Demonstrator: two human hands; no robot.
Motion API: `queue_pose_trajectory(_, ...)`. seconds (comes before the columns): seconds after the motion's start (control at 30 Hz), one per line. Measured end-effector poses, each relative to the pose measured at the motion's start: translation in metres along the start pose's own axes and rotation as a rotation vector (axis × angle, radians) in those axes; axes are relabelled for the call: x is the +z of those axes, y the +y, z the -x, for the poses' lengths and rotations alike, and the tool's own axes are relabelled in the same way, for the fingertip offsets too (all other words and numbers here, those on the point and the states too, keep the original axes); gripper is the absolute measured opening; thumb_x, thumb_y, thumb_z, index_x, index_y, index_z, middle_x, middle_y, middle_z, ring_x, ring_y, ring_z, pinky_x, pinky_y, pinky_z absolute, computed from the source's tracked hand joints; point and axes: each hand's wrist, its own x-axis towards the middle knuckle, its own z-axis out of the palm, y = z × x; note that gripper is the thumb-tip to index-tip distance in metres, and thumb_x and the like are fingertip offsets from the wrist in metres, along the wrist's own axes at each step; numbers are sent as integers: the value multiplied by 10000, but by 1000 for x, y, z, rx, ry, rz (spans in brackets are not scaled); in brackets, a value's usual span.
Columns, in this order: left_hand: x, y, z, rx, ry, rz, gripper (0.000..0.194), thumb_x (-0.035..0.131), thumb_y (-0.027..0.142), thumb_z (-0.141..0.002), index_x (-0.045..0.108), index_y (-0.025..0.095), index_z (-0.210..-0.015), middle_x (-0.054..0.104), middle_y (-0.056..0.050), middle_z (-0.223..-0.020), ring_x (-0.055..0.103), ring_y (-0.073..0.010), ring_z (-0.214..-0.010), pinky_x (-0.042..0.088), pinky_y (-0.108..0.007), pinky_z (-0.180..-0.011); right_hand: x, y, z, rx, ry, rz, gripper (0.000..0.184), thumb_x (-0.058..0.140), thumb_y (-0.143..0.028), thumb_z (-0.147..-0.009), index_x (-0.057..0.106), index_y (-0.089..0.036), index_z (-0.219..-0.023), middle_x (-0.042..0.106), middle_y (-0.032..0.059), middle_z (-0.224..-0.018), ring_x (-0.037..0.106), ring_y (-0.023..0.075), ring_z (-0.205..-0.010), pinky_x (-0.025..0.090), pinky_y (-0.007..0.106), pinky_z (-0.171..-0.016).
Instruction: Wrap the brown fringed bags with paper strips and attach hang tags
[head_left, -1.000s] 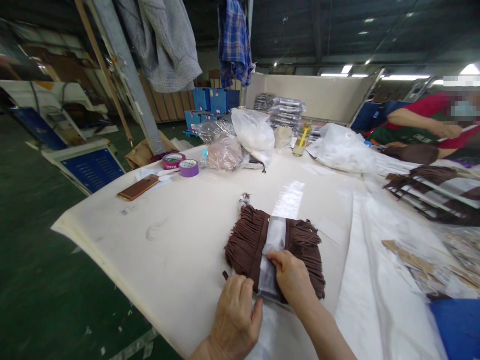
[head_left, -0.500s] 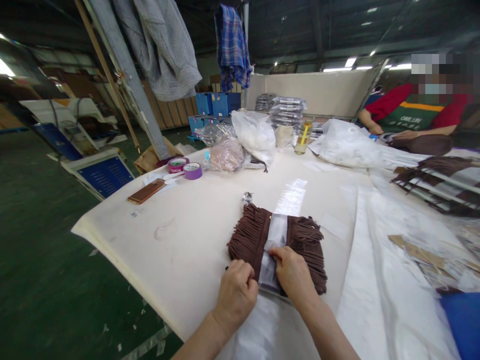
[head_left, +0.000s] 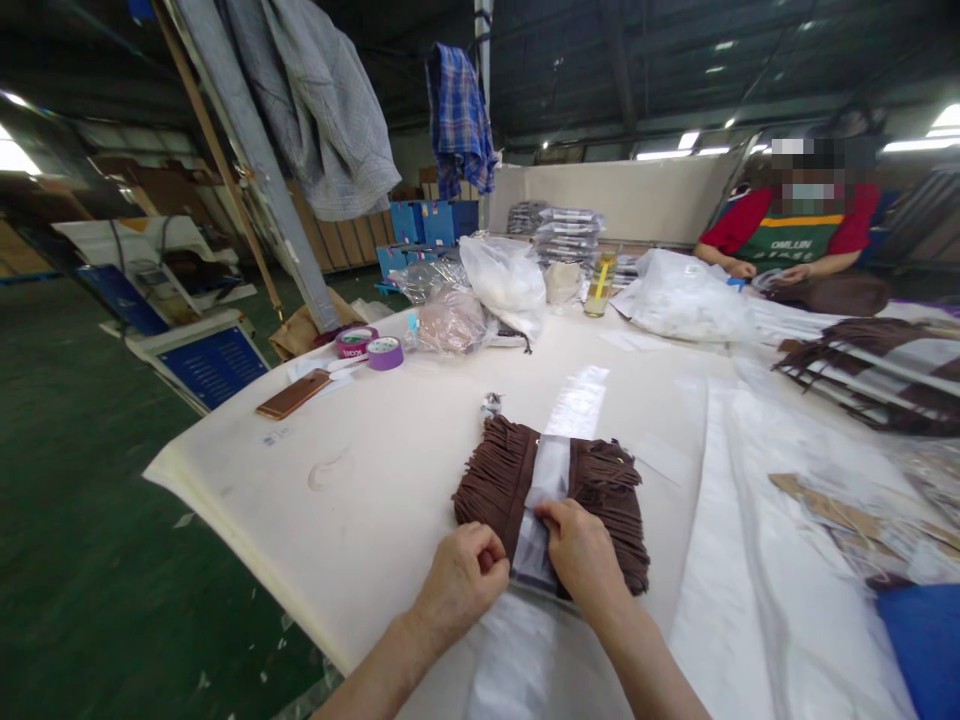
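Note:
A brown fringed bag (head_left: 495, 475) lies on the table in front of me. A clear plastic strip (head_left: 551, 475) runs lengthwise over its middle, between the two fringed sides. My right hand (head_left: 585, 550) is closed on this strip, thumb and forefinger pinched at the bag's centre. Beside the bag's near left corner is my left hand (head_left: 465, 575), its fingers curled toward the thumb; whatever may be between them cannot be made out. A long translucent plastic sheet (head_left: 517, 660) extends from under the bag toward me, and its shiny far end (head_left: 577, 400) shows beyond the bag.
Tape rolls (head_left: 385, 353) and a phone (head_left: 292, 394) lie on the left. Plastic bags (head_left: 502, 285) and a bottle (head_left: 600, 285) stand at the back. Stacked fringed pieces (head_left: 885, 365) and tags (head_left: 832, 505) occupy the right. Across the table a person (head_left: 799, 240) handles something.
My left hand has drawn slightly down and away from the bag's corner, its fingers a bit looser. The right hand stays on the strip. The view has tilted slightly up.

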Motion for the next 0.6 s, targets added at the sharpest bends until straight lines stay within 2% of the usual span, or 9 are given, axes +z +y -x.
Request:
queue_pose_trajectory(0.1,-4,3,1,13,-14,-34,117,512,97,-547,476,159,-639,451,18,-619,437,-134,-611,311,-230,-561,1,1,0,-8,5,-3,329,395,-85,-799,695,-197,-873,668,54,-879,618,170,-805,414,238,-731)
queue_pose_trajectory(0.17,-5,3,2,0,-13,-43,155,482,59,-514,467,160,-630,439,27,-609,434,-127,-601,309,-224,-554,1,2,0,-19,10,-2,330,393,-87,-801,694,-202,-872,666,50,-868,620,166,-791,419,236,-723)
queue_pose_trajectory(0.27,-6,0,1,-78,-63,33,188,424,10,-510,465,161,-615,433,41,-570,432,-108,-538,310,-211,-520,2,3,1,-37,26,-3,339,384,-76,-800,693,-198,-866,667,48,-845,623,166,-786,427,237,-723)
queue_pose_trajectory(0.33,-6,1,-4,-86,-20,56,202,408,-1,-542,476,162,-640,450,35,-579,448,-113,-540,333,-212,-523,3,3,1,-46,41,-5,349,377,-59,-794,692,-199,-854,669,44,-833,624,161,-782,430,234,-724)
queue_pose_trajectory(0.4,-4,5,-15,4,84,56,234,410,0,-581,511,159,-720,505,4,-675,496,-141,-653,387,-233,-600,3,3,2,-62,65,-19,353,376,-46,-787,690,-199,-841,669,42,-824,623,153,-764,432,228,-716)
queue_pose_trajectory(0.47,0,12,-31,167,129,73,338,411,-11,-586,551,164,-839,540,-29,-832,500,-168,-825,410,-271,-739,4,4,3,-82,88,-33,351,375,-43,-788,686,-198,-833,665,40,-810,620,147,-743,430,223,-700)
queue_pose_trajectory(0.53,4,17,-49,300,80,104,461,404,-38,-559,576,184,-924,532,-34,-918,471,-173,-921,390,-294,-835,6,4,5,-90,101,-31,346,370,-45,-792,680,-194,-821,656,41,-783,616,150,-727,429,224,-677)
queue_pose_trajectory(0.6,8,20,-66,260,21,156,485,412,-54,-542,593,187,-922,515,-24,-913,469,-161,-908,388,-283,-837,8,5,7,-98,114,-30,345,362,-42,-794,673,-190,-812,645,41,-771,612,151,-721,430,225,-666)
